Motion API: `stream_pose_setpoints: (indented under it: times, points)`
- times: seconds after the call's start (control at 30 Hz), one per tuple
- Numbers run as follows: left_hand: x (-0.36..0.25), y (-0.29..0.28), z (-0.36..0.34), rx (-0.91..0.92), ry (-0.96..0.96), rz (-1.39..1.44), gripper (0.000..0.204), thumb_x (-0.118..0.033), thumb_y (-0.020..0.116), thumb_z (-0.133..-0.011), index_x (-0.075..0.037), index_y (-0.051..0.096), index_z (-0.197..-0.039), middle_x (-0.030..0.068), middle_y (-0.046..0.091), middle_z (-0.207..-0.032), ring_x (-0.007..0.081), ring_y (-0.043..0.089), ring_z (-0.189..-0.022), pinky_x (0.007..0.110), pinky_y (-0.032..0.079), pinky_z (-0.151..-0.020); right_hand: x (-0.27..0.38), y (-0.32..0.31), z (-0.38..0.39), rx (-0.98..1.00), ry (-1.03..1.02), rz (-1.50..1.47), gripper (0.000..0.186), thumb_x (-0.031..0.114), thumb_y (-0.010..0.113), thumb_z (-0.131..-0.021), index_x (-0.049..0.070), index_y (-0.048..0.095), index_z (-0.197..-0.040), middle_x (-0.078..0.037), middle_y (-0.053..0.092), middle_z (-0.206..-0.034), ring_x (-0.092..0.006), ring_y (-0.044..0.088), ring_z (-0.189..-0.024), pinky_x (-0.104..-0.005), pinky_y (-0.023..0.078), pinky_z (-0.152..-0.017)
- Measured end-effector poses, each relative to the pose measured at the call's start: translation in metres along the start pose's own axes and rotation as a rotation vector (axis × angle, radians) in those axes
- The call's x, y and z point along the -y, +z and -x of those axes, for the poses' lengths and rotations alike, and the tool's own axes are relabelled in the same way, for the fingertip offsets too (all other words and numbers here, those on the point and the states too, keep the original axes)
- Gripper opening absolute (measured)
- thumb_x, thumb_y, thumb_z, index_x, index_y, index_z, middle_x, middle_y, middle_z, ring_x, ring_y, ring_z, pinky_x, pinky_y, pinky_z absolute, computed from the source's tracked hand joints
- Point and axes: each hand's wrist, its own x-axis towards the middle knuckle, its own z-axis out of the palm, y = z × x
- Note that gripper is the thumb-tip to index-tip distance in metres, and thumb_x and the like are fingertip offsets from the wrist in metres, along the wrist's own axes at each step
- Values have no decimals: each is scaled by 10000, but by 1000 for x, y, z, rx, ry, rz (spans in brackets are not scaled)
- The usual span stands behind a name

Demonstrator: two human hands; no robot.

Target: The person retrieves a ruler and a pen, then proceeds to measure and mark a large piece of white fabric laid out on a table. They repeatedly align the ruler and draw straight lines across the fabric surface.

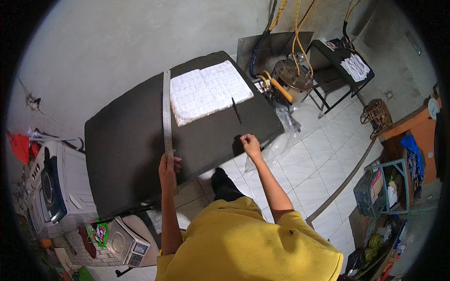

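My left hand (168,171) grips the lower end of a long, pale straight ruler (167,107) at the near edge of a dark padded board (126,126). The ruler runs away from me across the board, along the left side of an open notebook (211,89) whose pages are covered in handwriting. A black pen (236,110) lies across the notebook's near right edge, partly on the dark surface. My right hand (251,144) hovers by the board's near right edge, below the pen and apart from it. Its fingers are drawn together; whatever is between them, if anything, is too small to make out.
Behind the board's right end stands a metal boiler (294,77) with yellow hoses. A small dark table (340,58) holds white papers. To my left are a washing machine (70,182) and a weighing scale (126,243). A blue-grey rack (382,189) stands right.
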Motion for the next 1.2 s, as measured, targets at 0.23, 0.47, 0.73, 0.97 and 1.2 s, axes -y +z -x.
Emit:
stream_pose_setpoints:
  times: [0.23, 0.47, 0.73, 0.97, 1.2]
  points:
    - [32, 21, -115, -25, -88, -73, 266, -188, 405, -947, -48, 535, -1132, 0, 559, -851, 59, 488, -686, 225, 416, -605, 9, 55, -129, -113, 32, 394, 260, 86, 636, -740, 14, 516, -960, -174, 517, -968, -365, 525, -918, -417, 440, -806]
    - [76, 47, -193, -159, -250, 75, 240, -199, 439, -936, -48, 544, -1090, -2, 539, -840, 89, 510, -715, 246, 438, -647, -21, 58, -189, -16, 285, 198, 154, 42, 557, -767, -5, 495, -899, -215, 514, -896, -389, 515, -895, -432, 425, -801]
    - [109, 47, -230, -232, -438, 294, 246, -215, 433, -942, -76, 498, -1135, 0, 529, -951, 101, 507, -788, 273, 450, -705, -26, 33, -237, -428, 63, 101, 149, 33, 553, -799, -45, 497, -914, -214, 497, -875, -388, 509, -812, -431, 417, -723]
    - [137, 42, -235, -214, -460, 337, 271, -225, 455, -937, -74, 484, -1160, -2, 536, -961, 107, 511, -835, 271, 442, -735, -34, 41, -251, -462, 125, 133, 172, 68, 615, -786, -54, 526, -870, -199, 536, -837, -376, 540, -768, -415, 436, -699]
    - [132, 45, -238, -208, -470, 341, 294, -232, 470, -932, -45, 477, -1159, 2, 543, -966, 103, 515, -840, 269, 431, -756, -34, 45, -258, -521, 201, 127, 177, 70, 637, -776, -60, 540, -846, -218, 579, -820, -376, 576, -760, -413, 447, -700]
